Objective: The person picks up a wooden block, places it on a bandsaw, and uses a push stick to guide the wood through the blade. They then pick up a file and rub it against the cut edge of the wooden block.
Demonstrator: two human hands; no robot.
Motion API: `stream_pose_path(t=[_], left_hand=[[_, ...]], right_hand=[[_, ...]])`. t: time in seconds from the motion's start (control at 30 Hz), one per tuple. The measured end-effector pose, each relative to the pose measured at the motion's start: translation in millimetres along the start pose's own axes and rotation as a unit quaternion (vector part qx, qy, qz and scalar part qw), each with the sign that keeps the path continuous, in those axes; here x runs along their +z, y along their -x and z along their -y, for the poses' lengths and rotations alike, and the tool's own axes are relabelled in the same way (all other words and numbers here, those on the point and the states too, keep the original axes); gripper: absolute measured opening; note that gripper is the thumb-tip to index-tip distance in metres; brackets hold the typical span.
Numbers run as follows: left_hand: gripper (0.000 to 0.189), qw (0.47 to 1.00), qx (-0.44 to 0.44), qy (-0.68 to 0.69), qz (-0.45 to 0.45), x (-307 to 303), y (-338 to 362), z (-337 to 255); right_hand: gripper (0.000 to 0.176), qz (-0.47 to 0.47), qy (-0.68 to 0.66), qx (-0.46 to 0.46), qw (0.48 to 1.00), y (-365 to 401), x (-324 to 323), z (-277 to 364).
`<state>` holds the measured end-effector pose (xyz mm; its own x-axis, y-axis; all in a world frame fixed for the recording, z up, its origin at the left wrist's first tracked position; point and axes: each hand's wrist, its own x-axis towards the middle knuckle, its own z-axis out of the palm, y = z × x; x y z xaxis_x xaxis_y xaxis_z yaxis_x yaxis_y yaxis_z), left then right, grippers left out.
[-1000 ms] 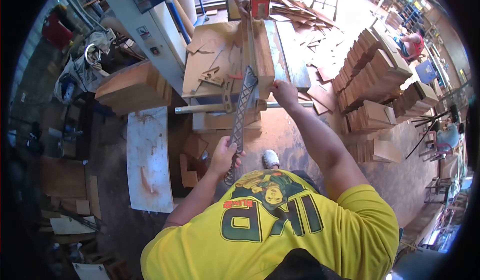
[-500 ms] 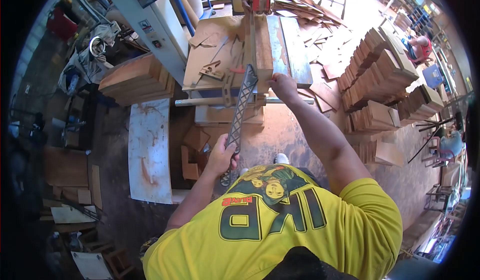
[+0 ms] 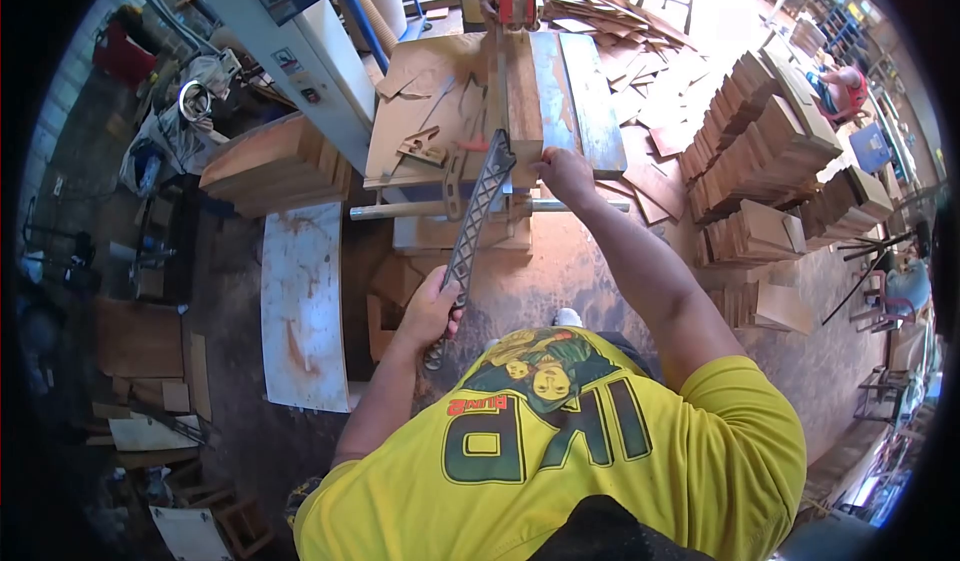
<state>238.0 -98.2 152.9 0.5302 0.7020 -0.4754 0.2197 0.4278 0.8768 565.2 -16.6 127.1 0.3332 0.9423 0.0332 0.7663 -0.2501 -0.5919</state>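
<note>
My left hand [image 3: 432, 309] is wrapped round a long dark bar with a lattice pattern [image 3: 472, 236], which slants up and away from me. Its far tip is at the near end of a thick wooden block [image 3: 522, 101] lying lengthwise on the saw table [image 3: 410, 86]. My right hand [image 3: 567, 176] is closed at the block's near right corner, its fingertips partly hidden. Above the block's far end sits the red guard of the band saw [image 3: 516, 1].
Left of the block lies a small wooden plane-like tool [image 3: 424, 148]. Stacked boards [image 3: 755, 156] stand right; more boards [image 3: 275, 161] are at left, near a white panel [image 3: 303, 306]. Thin offcuts [image 3: 625, 21] cover the far floor. Another person's hand [image 3: 488, 3] is behind the saw.
My left hand and the near end of the lattice bar have shifted slightly left. My right hand stays at the block's corner, and the view has moved a little.
</note>
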Motion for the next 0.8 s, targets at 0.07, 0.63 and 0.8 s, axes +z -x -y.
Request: stream_pose_path(t=[0.07, 0.63, 0.8], left_hand=[[0.02, 1.0, -0.006, -0.003, -0.004, 0.3, -1.2, 1.0], [0.02, 1.0, 0.005, 0.0, -0.004, 6.5, -20.4, 2.7], [0.021, 1.0, 0.019, -0.007, -0.006, 8.4, -23.3, -3.3]], right_hand=[[0.028, 0.004, 0.002, -0.003, 1.0, -3.5, 3.9, -4.2], [0.024, 0.005, -0.004, 0.031, 0.999, -17.1, 2.5, -1.3], [0.025, 0.007, 0.008, 0.029, 1.0, -22.6, 1.7, -1.0]])
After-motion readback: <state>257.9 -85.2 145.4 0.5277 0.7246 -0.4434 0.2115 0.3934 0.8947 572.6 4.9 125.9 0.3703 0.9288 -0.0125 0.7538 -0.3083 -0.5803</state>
